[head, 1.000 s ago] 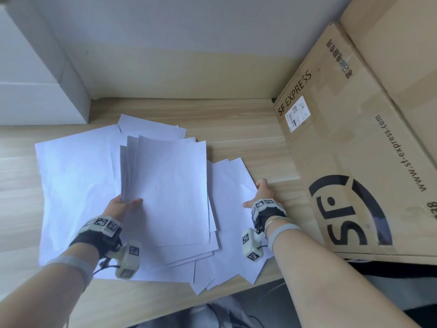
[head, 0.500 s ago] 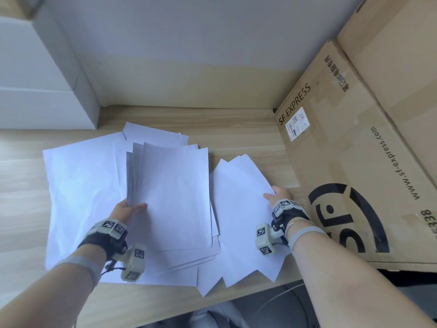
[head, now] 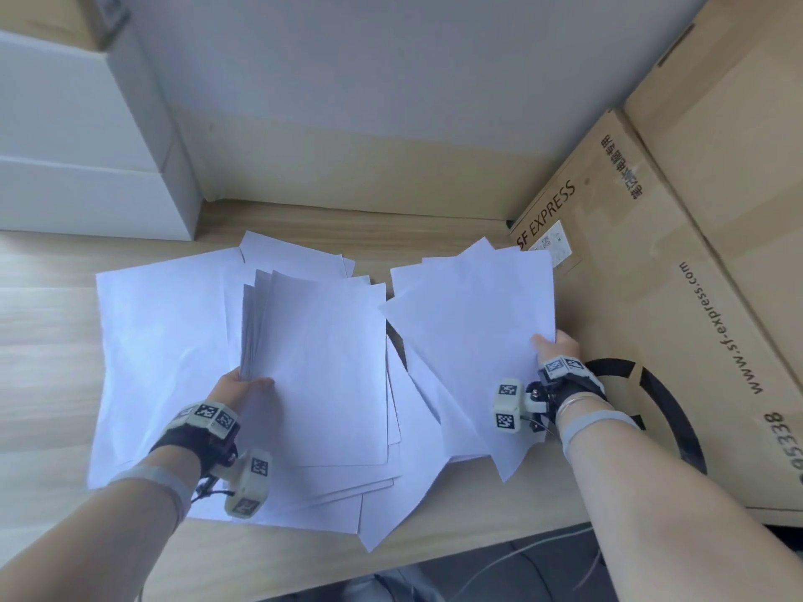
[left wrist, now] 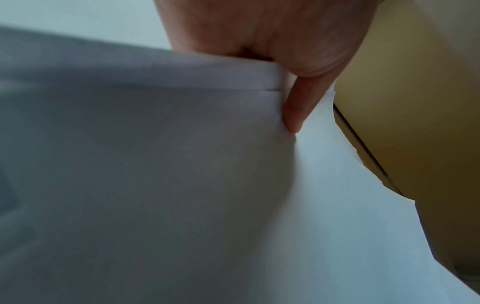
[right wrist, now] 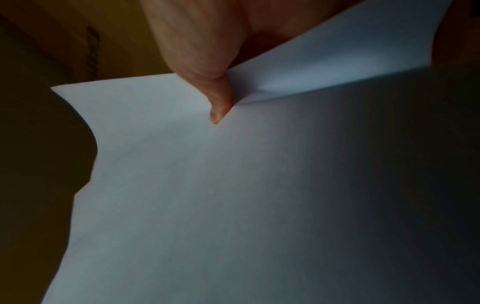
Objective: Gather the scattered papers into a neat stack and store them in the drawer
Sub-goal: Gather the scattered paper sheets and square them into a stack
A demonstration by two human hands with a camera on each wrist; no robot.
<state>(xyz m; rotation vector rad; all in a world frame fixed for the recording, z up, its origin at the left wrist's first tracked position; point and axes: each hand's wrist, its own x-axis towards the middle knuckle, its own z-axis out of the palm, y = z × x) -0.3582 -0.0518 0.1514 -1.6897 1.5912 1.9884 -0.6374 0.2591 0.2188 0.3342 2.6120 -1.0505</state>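
White paper sheets lie scattered over the wooden desk point(head: 52, 354). My left hand point(head: 241, 386) pinches a bundle of sheets point(head: 321, 358) by its lower left edge, thumb on top; the left wrist view shows the thumb point(left wrist: 296, 111) pressing on the bundle point(left wrist: 155, 164). My right hand point(head: 552, 347) pinches a second, smaller bunch of sheets point(head: 473, 323) at its right edge and holds it raised above the desk; in the right wrist view the thumb point(right wrist: 221, 107) lies on that paper point(right wrist: 233, 195). More loose sheets point(head: 160, 341) stay flat underneath. No drawer is in view.
A big SF Express cardboard box point(head: 678, 323) leans at the right, close to my right hand, with another carton point(head: 747, 123) behind it. White boxes point(head: 87, 136) stand at the back left. The wall point(head: 369, 80) closes the far side. The desk's front edge runs below the papers.
My right hand has gripped the sheets on the right and lifted them up and away from the desk. The left hand keeps its hold on the bundle, almost unmoved.
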